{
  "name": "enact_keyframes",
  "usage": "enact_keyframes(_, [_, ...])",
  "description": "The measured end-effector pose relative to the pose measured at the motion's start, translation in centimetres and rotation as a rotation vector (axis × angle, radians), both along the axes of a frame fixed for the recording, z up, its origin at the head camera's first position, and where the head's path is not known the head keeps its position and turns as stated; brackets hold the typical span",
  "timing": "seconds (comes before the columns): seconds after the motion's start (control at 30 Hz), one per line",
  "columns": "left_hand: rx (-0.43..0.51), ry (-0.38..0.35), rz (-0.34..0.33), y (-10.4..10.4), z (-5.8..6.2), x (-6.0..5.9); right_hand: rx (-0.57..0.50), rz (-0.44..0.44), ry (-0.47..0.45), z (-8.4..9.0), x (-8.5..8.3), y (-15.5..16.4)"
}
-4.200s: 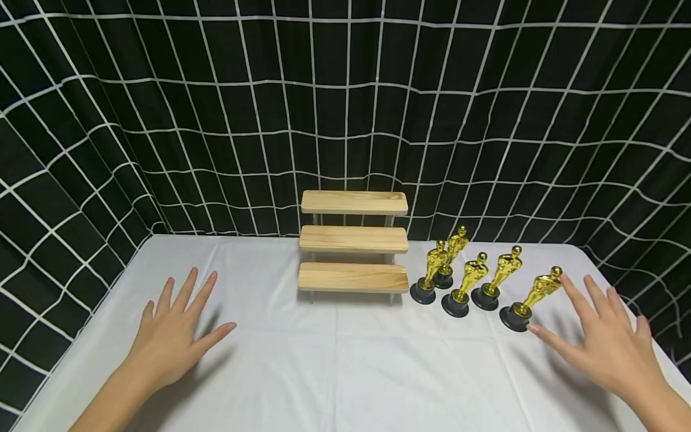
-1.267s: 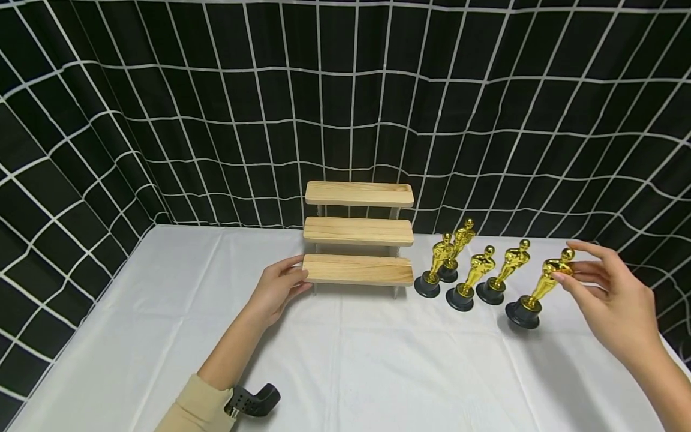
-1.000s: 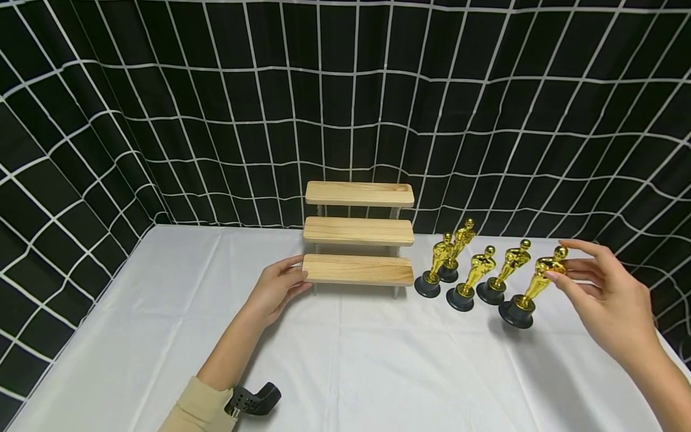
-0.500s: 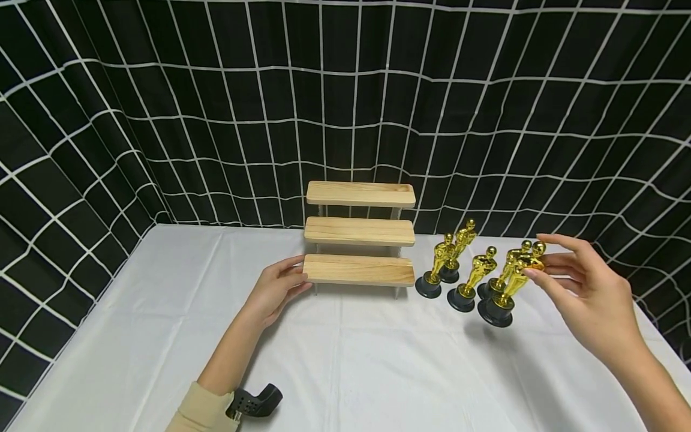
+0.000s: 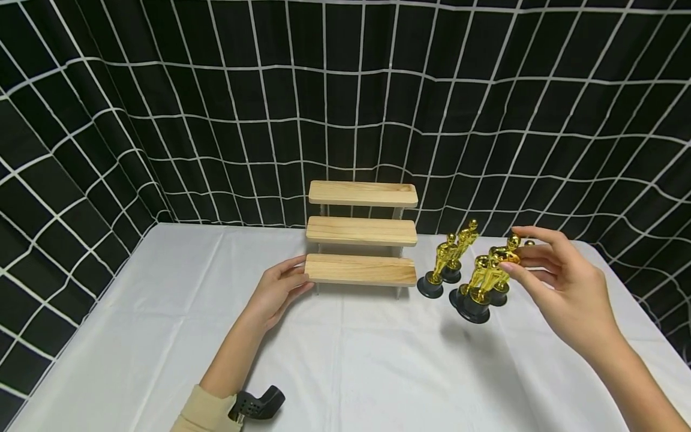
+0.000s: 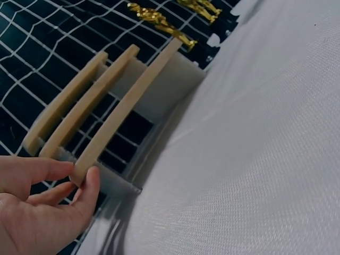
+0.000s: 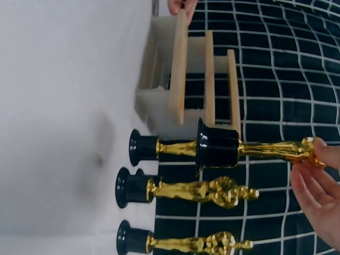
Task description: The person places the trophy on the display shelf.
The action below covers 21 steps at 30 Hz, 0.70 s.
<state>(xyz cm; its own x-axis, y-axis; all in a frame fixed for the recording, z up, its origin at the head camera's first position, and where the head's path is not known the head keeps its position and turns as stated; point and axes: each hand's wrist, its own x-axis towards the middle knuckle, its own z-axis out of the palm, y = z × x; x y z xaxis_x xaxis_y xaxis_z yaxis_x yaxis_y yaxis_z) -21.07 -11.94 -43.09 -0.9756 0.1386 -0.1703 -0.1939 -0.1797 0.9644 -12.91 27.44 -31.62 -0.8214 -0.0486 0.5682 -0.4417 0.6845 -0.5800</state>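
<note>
My right hand (image 5: 567, 288) pinches one trophy (image 5: 486, 279) by its head, lifted — transfer step. Left hand (image 5: 278, 288) grips the bottom shelf (image 5: 360, 269). Next move, I judge: set it upright there.

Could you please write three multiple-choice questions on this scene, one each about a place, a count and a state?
1. Where is the left hand?
A. on a statuette
B. at the left end of the lowest shelf
C. flat on the tablecloth

2. How many shelves has the wooden stand?
A. two
B. three
C. five

3. The gold statuette in the right hand is
A. lifted off the tablecloth
B. lying down
C. on the top shelf

Answers: 1 B, fingers pinch that board's end; 2 B, three boards show; 3 A, its base hangs above its shadow.
</note>
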Motion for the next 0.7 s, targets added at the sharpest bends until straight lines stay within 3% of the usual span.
enact_keyframes(0.7, [-0.006, 0.008, -0.001, -0.3, -0.3, -0.2, -0.081, 0.085, 0.006, 1.2, -2.8, -4.1])
